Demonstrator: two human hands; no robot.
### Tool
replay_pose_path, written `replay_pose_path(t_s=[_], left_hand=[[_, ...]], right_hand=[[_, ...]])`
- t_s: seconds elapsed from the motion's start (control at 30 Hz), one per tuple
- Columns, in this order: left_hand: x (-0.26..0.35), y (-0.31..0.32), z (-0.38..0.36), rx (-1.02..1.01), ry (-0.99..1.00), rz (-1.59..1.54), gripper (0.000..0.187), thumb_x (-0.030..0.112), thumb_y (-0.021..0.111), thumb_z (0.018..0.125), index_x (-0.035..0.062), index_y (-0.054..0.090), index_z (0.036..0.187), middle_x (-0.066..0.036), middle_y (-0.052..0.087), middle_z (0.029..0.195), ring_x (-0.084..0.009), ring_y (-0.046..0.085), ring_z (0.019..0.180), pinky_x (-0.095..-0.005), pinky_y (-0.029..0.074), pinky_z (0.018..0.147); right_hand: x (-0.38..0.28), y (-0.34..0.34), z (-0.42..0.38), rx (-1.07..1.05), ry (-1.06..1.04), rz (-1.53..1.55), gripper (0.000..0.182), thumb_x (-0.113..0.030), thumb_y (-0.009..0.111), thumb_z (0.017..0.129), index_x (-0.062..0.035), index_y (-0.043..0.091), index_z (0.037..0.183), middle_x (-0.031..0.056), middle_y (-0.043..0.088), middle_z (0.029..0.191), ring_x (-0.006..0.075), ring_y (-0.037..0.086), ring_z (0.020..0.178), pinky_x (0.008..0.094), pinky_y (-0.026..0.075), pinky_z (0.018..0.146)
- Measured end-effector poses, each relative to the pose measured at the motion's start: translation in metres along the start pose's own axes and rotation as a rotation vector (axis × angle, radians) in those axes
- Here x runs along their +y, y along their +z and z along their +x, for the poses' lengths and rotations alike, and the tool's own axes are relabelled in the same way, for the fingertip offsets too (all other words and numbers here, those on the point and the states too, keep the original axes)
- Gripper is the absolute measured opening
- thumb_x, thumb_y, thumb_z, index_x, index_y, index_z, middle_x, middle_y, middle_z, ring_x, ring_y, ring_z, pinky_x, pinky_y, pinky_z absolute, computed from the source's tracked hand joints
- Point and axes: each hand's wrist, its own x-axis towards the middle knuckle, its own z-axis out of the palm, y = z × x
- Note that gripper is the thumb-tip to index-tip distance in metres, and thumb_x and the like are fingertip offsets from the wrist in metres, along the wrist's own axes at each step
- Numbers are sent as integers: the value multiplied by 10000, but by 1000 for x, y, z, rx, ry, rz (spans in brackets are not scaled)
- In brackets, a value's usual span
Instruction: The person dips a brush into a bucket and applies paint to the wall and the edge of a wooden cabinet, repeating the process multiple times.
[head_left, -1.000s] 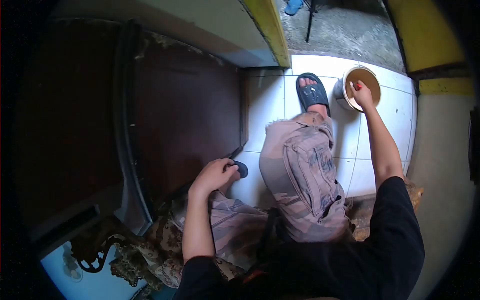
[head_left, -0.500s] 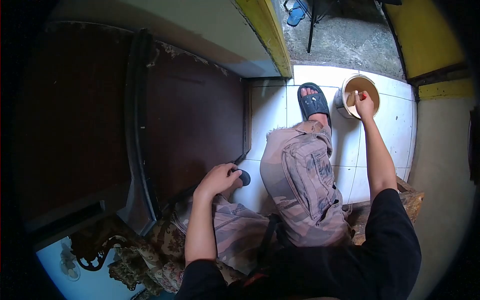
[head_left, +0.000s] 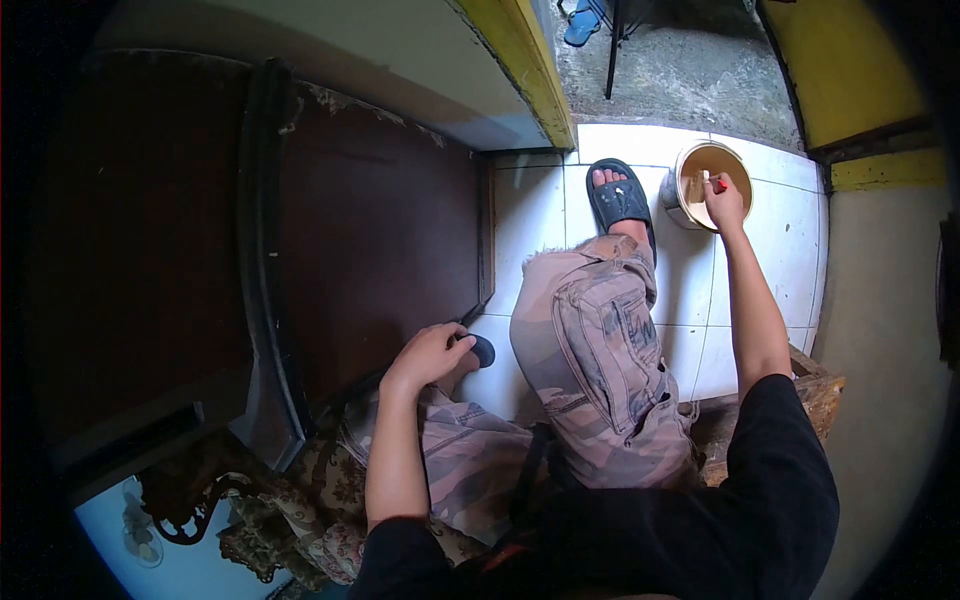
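Paint bucket (head_left: pixel 690 188), round and holding tan liquid, stands on the white tiled floor (head_left: pixel 540 215) in the upper right of the frame, just beside a foot in a black sandal (head_left: pixel 620 198). Right hand (head_left: pixel 725 197) reaches over the bucket's rim, fingers closed around a brush with a red handle (head_left: pixel 712 183) whose tip is inside. Left hand (head_left: pixel 428 352), lower centre, rests curled on the knee, beside the dark brown door (head_left: pixel 380 240).
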Motion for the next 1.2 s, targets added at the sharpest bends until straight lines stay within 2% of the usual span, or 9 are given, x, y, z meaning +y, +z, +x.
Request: replay_pose_path(t_s=[0.23, 0.37, 0.4, 0.5, 0.57, 0.63, 0.73, 1.0, 1.2], left_hand=[[-3, -2, 1, 1, -3, 0, 403, 346, 540, 862, -4, 627, 1042, -211, 635, 1034, -356, 595, 994, -389, 456, 871], [-13, 4, 6, -6, 67, -3, 400, 365, 535, 865, 7, 636, 1009, -212, 635, 1011, -369, 595, 961, -400, 464, 850], [-22, 11, 11, 1, 67, -22, 404, 367, 535, 865, 8, 637, 1020, -210, 638, 1006, -361, 598, 958, -400, 467, 844], [-26, 13, 10, -49, -33, -55, 409, 363, 533, 866, 14, 626, 1058, -192, 654, 968, -353, 613, 931, -408, 468, 831], [-25, 11, 3, 19, -8, -7, 440, 393, 526, 869, 18, 620, 1079, -198, 649, 980, -352, 608, 950, -421, 458, 846], [-26, 13, 3, 32, 9, 32, 451, 401, 523, 869, 21, 616, 1094, -206, 644, 996, -368, 596, 971, -431, 454, 855], [-26, 16, 9, 6, 32, 32, 455, 402, 513, 875, 20, 612, 1102, -215, 637, 1012, -381, 585, 991, -435, 453, 860], [-26, 17, 8, 47, 26, 16, 407, 393, 554, 843, 36, 642, 1018, -192, 638, 1028, -364, 592, 981, -437, 457, 847], [-26, 18, 10, 25, 28, 19, 414, 403, 534, 858, 52, 637, 1053, -204, 637, 1023, -378, 589, 971, -433, 453, 853]], right_hand=[[7, 20, 18, -115, -42, -141, 373, -380, 569, 861, -10, 563, 912, 210, 637, 872, 374, 616, 839, 425, 476, 732], [12, 26, 15, -6, -132, -108, 448, -425, 564, 847, -30, 589, 1055, 202, 638, 893, 335, 627, 858, 402, 479, 756], [15, 23, 23, -176, -69, -187, 524, -436, 543, 856, -43, 560, 1202, 181, 648, 1030, 317, 622, 977, 390, 478, 839], [40, 39, 32, -82, -114, -93, 568, -476, 549, 855, -36, 548, 1214, 183, 650, 1025, 327, 624, 963, 395, 478, 833], [27, 34, 28, -187, -117, -195, 506, -449, 516, 889, -6, 569, 1128, 195, 649, 963, 342, 626, 902, 421, 477, 788], [53, 51, 33, -23, -201, -182, 422, -414, 527, 893, -10, 582, 1004, 188, 643, 895, 346, 620, 847, 424, 468, 754], [30, 31, 25, -123, -140, -141, 353, -356, 546, 893, -4, 541, 863, 181, 610, 798, 343, 586, 746, 432, 441, 701], [25, 31, 17, -109, -178, -126, 302, -290, 558, 875, 8, 526, 838, 211, 606, 796, 378, 589, 771, 451, 438, 707], [16, 32, 12, -95, -138, -64, 258, -239, 569, 859, 15, 532, 834, 206, 602, 772, 380, 581, 749, 450, 435, 696]])
